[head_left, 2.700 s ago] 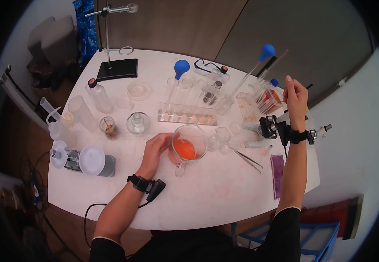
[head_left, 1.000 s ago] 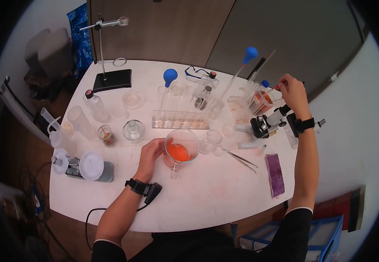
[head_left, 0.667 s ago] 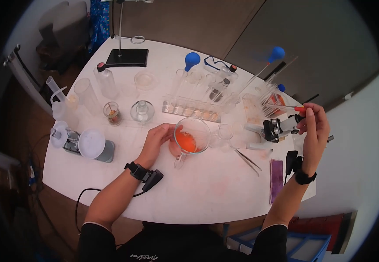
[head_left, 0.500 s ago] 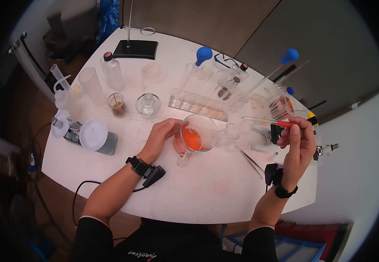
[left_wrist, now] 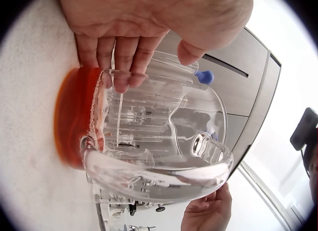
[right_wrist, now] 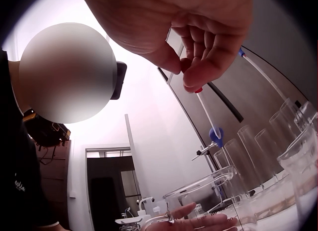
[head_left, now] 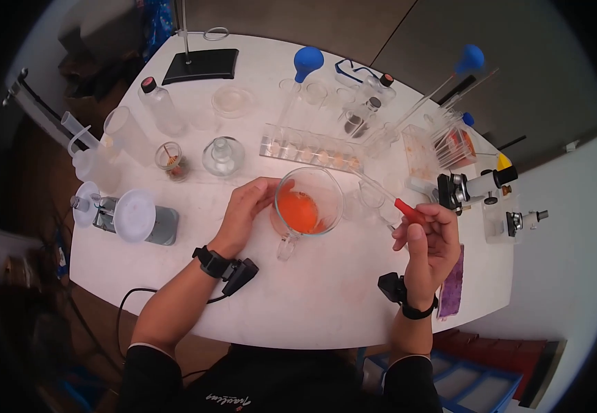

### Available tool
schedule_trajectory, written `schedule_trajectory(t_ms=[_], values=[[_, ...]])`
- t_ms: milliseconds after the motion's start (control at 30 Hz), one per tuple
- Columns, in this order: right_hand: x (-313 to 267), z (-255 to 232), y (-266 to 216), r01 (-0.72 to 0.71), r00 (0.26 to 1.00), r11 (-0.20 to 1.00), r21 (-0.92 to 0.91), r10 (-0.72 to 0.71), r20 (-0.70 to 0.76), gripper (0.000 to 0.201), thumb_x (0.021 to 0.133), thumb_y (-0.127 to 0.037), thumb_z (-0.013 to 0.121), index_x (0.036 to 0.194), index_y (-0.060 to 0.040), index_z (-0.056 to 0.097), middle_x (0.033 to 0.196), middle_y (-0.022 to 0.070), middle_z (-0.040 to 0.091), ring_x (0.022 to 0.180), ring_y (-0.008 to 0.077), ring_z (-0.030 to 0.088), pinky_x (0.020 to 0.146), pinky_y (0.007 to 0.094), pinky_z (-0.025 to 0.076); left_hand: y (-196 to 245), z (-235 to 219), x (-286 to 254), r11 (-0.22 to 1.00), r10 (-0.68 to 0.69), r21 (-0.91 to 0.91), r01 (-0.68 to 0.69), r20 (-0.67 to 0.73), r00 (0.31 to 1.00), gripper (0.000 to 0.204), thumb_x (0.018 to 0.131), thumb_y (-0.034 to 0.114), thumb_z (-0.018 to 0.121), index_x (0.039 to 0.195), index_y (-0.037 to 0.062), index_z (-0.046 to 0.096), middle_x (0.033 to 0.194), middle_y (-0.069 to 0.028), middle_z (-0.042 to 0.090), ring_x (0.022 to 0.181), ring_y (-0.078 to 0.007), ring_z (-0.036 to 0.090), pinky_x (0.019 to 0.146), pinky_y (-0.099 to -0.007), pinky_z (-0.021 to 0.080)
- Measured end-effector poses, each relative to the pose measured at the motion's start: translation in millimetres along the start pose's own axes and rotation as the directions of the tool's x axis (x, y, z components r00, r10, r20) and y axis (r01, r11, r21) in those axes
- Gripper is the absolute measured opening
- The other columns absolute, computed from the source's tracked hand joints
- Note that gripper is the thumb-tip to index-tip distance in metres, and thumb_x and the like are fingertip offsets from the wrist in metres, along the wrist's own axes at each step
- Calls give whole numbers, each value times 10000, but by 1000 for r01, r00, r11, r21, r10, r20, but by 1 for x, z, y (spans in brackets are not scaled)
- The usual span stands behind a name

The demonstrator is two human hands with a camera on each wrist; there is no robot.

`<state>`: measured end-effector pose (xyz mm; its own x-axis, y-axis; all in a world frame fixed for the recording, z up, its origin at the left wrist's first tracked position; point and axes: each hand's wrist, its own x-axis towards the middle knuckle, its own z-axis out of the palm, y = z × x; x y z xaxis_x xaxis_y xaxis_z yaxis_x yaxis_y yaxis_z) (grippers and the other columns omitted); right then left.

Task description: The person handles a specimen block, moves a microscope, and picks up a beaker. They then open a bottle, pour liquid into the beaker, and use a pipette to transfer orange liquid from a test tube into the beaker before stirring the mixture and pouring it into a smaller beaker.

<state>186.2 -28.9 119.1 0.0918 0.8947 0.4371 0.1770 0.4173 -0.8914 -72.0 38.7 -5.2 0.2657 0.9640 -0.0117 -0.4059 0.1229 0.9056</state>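
White table (head_left: 312, 303), grey-brown wall panels (head_left: 477, 89)

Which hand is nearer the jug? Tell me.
Left. The left hand touches the side of the jug; the right hand is off to its right, pinching a dropper.

Both forearms (head_left: 183, 298) are extended forward, the left hand (head_left: 245, 212) is held low, fingers kept nearly straight, thumb parted, while the right hand (head_left: 433, 249) is raised higher, its thumb and fingertips set in a pinch.
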Motion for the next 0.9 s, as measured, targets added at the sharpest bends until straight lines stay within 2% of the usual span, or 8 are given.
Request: schedule_trajectory(t_ms=[200,400,500,600,700,800,900], values=[[4,-3,1,24,999,996,87,-22,-30,229,943,-61,579,1140,34,511,885,118,651,689,111,616,565,221,492,-3,0,2,998,6,55,-6,-8,1000,530,1029,397,365,1227,-42,585,1289,-155,621,1169,-205,590,1033,-352,420],[31,1,-15,80,993,982,173,-63,-100,199,954,-103,587,1085,41,542,826,98,640,624,99,587,541,220,481,-1,-2,2,999,-9,31,8,24,1000,502,1041,357,355,1253,-42,574,1301,-151,611,1223,-214,563,1082,-359,385],[39,0,-11,107,993,975,194,-97,-61,178,963,-112,598,1051,36,554,810,86,633,616,91,582,539,215,476,3,3,0,999,-44,-24,44,-7,999,508,1042,373,338,1233,-34,574,1303,-161,608,1227,-221,560,1091,-368,373],[40,1,-5,123,992,975,185,-113,-65,154,966,-108,607,1022,27,560,806,74,628,606,83,575,538,209,471,5,5,-1,970,-118,-218,106,-43,992,526,1033,380,334,1246,-41,568,1291,-167,614,1222,-223,555,1081,-370,373],[40,5,-1,109,992,977,183,-97,-75,118,954,-80,618,994,18,566,804,60,623,603,77,574,545,201,471,2,5,-1,962,-107,-256,91,-48,993,494,1033,389,349,1200,-14,583,1301,-166,608,1243,-222,545,1105,-377,350],[39,13,6,115,993,989,94,-111,-44,103,943,-64,631,971,20,577,800,50,617,609,73,576,551,193,469,-1,4,-1,976,-70,-208,59,-46,997,481,1031,376,358,1202,-13,582,1304,-164,607,1253,-219,539,1101,-376,354],[37,16,8,114,993,993,32,-113,-19,95,935,-54,639,944,25,587,796,50,612,611,72,577,556,189,467,-1,7,-1,984,-38,-177,27,-60,997,525,1029,376,334,1234,-47,567,1281,-173,617,1217,-228,553,1092,-373,355]])
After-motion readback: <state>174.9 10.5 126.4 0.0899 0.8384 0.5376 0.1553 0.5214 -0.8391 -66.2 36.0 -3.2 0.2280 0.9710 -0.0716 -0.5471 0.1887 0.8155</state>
